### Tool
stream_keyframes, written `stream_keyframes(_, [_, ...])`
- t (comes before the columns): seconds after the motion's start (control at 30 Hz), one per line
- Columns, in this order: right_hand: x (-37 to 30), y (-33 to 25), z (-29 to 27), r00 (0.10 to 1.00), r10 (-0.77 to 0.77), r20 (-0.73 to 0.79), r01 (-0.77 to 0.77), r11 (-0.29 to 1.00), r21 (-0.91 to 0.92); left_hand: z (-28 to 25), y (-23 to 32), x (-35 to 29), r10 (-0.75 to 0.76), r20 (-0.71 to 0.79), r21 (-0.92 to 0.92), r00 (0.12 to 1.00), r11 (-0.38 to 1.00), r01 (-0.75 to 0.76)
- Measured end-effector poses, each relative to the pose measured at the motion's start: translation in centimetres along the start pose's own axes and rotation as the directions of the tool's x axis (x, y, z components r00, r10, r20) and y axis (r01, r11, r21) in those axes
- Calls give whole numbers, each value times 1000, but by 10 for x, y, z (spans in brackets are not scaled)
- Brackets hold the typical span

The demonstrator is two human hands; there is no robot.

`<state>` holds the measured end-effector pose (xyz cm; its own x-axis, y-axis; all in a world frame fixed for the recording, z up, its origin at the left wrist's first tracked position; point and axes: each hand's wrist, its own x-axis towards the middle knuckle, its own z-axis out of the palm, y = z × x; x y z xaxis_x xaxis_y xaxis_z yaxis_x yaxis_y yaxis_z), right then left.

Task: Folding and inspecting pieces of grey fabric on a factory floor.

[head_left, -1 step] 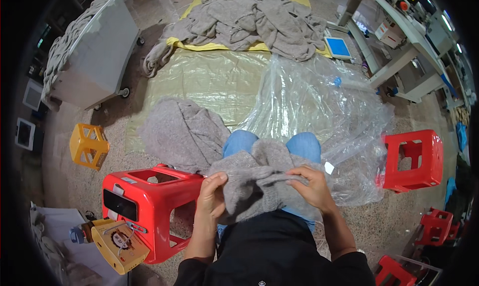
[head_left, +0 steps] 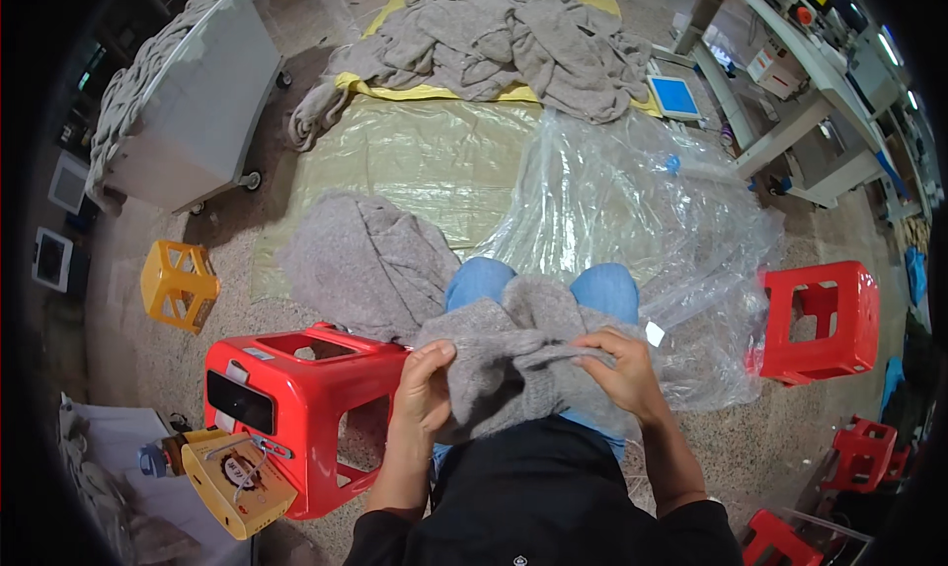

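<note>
A grey-beige knitted garment (head_left: 538, 393) is draped over my lap, its far part lying between my knees. My left hand (head_left: 427, 386) grips its left edge, thumb on top and the other fingers partly hidden. My right hand (head_left: 622, 366) pinches a gathered fold of the same knit between thumb and fingertips. Between the two hands the cloth is held up, and a shadowed hollow shows in it. Ribbed texture is visible near the middle. The garment's full shape cannot be made out from its folds.
A red stool (head_left: 296, 373) with a phone and a yellow box (head_left: 237, 482) at its side stands by my left arm. Beyond my knees lie a knit heap (head_left: 370, 260), plastic sheeting (head_left: 592, 210) and a larger pile (head_left: 474, 42). Another red stool (head_left: 859, 319) is at right.
</note>
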<state>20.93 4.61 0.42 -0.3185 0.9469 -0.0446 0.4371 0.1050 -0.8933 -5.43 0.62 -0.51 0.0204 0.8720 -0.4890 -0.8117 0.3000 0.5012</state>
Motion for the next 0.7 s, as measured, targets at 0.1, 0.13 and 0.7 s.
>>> stream_keyframes(0.1, [-2, -21, -4, 979, -155, -129, 131, 975, -177, 3, -4, -3, 29, -4, 58, 1000, 998, -29])
stream_keyframes(0.13, [-4, -29, -2, 978, -176, -113, 155, 973, -172, 5, -6, -3, 40, 22, 111, 999, 993, -42])
stream_keyframes(0.7, [3, -38, 53, 771, -610, -185, 606, 791, -82, 23, -27, -19, 206, 133, 387, 969, 890, -242])
